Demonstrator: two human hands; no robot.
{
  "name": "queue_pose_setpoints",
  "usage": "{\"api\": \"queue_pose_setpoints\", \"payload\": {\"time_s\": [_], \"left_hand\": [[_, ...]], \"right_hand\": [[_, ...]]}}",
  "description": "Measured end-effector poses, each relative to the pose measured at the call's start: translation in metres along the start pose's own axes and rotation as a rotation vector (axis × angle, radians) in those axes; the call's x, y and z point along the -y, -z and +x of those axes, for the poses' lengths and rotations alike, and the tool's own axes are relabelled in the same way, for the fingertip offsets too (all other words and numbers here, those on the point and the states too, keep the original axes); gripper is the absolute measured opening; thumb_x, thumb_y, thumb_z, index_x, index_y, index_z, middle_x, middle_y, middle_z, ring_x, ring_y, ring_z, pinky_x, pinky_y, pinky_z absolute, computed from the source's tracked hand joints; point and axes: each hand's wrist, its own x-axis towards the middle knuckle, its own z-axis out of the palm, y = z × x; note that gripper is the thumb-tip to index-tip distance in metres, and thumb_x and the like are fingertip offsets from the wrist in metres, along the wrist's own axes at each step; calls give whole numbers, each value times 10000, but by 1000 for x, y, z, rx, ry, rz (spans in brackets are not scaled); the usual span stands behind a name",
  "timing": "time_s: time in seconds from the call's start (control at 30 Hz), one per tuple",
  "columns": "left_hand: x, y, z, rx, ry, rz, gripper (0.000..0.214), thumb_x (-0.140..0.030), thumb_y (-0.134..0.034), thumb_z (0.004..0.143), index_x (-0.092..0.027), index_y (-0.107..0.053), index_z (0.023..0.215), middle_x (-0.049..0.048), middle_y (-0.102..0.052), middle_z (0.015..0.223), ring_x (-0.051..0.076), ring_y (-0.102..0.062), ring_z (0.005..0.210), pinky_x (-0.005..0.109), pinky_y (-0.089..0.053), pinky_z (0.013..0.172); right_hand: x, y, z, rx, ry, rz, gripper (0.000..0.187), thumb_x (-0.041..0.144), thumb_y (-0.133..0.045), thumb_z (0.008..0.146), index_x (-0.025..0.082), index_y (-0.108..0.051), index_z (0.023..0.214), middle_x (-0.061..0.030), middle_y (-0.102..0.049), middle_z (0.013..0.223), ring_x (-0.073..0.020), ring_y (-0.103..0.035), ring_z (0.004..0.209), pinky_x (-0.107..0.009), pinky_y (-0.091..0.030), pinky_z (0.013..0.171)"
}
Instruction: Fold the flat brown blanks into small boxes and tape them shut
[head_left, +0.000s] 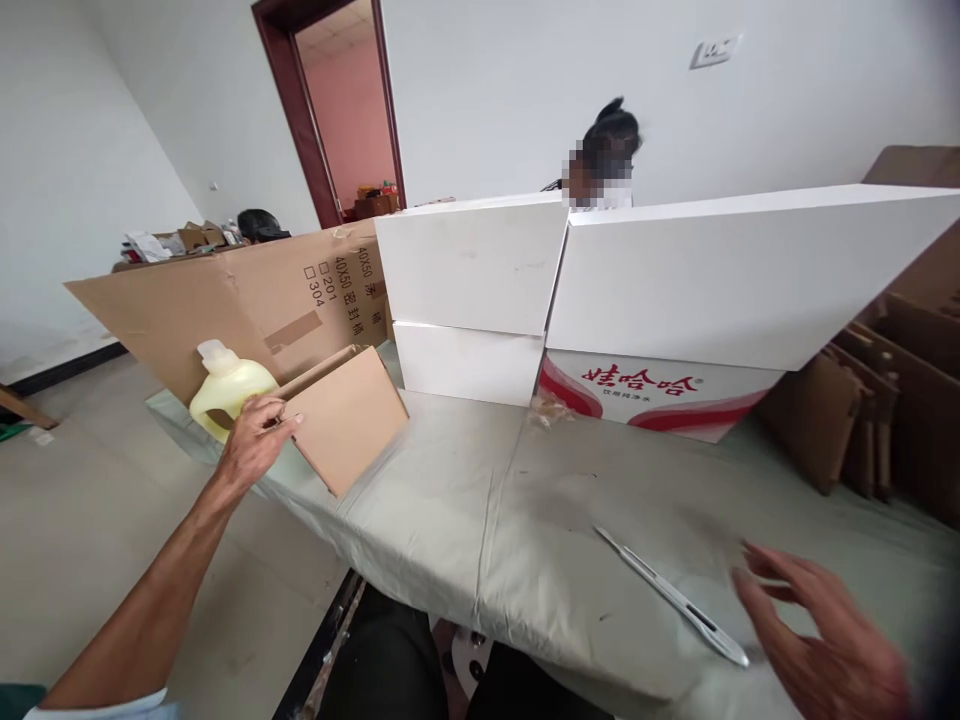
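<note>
Table [540, 550] cropped; left hand [253, 440] holds carton [351, 422], partly hiding jug [236, 383]; right hand [821, 630] blurred

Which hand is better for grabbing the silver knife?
Probably the right hand: it looks empty and is close to the silver knife, while the left hand is farther away, at the small cardboard box.
</note>
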Motion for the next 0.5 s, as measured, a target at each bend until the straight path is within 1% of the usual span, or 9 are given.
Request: {"api": "queue_pose_setpoints", "payload": {"time_s": [0.03, 0.07, 0.13, 0.2, 0.27, 0.33, 0.4, 0.47, 0.5], "left_hand": [[-6, 6, -10, 24, 49, -115, 440, -548, -730, 837, -250, -486, 623, 31, -606, 788, 259, -594, 870, 395, -518, 892], [-13, 11, -18, 56, 117, -254, 419, -553, -771, 821, -244, -547, 648, 23, -625, 796, 250, -603, 866, 376, -520, 870], [-27, 12, -26, 152, 273, -539, 367, -545, -850, 778, -233, -663, 730, 19, -675, 815, 243, -630, 875, 352, -528, 848], [-40, 3, -28, 295, 398, -746, 374, -536, -903, 732, -219, -717, 795, 26, -715, 835, 234, -652, 877, 330, -536, 818], [-50, -15, -27, 452, 482, -862, 404, -521, -933, 696, -200, -708, 792, 34, -720, 826, 214, -654, 832, 313, -538, 771], [-58, -40, -29, 595, 544, -904, 429, -515, -941, 679, -186, -683, 773, 39, -709, 806, 197, -648, 767, 310, -542, 725], [-65, -68, -37, 717, 582, -903, 460, -533, -949, 663, -179, -678, 777, 50, -709, 806, 204, -666, 749, 330, -567, 709], [-72, -94, -48, 834, 615, -892, 512, -572, -964, 643, -172, -709, 836, 68, -730, 847, 229, -700, 776, 361, -600, 713], [-76, -105, -55, 881, 627, -883, 547, -602, -966, 641, -170, -721, 870, 74, -737, 864, 238, -711, 784, 369, -608, 705]], "right_hand": [[3, -8, 0, 49, 20, 16, 464, 632, -604, 1022, 651, -605, 1486, -174, -731, 1056, -327, -732, 714, -531, -544, 508], [7, -17, 1, 103, 53, 29, 503, 619, -622, 1023, 640, -572, 1523, -159, -734, 1095, -331, -744, 747, -527, -579, 536], [22, -34, 5, 196, 162, 36, 626, 589, -639, 1036, 570, -468, 1638, -137, -721, 1228, -356, -785, 923, -545, -677, 707], [43, -47, 10, 266, 282, 29, 767, 580, -647, 1049, 459, -339, 1741, -157, -662, 1410, -390, -760, 1163, -577, -700, 881], [69, -52, 15, 324, 370, 63, 930, 561, -709, 1032, 383, -209, 1796, -189, -559, 1586, -416, -651, 1392, -599, -670, 1024], [94, -50, 17, 390, 433, 122, 1120, 524, -817, 975, 358, -94, 1814, -197, -447, 1711, -423, -525, 1538, -620, -609, 1138], [114, -44, 16, 452, 474, 176, 1256, 504, -896, 917, 357, -30, 1815, -198, -374, 1771, -425, -445, 1603, -646, -546, 1208], [125, -38, 13, 514, 485, 217, 1291, 543, -909, 898, 351, -20, 1814, -207, -344, 1790, -431, -418, 1621, -668, -504, 1236], [128, -35, 10, 550, 480, 231, 1275, 582, -893, 903, 345, -33, 1814, -212, -346, 1791, -435, -420, 1619, -676, -493, 1238]]}}
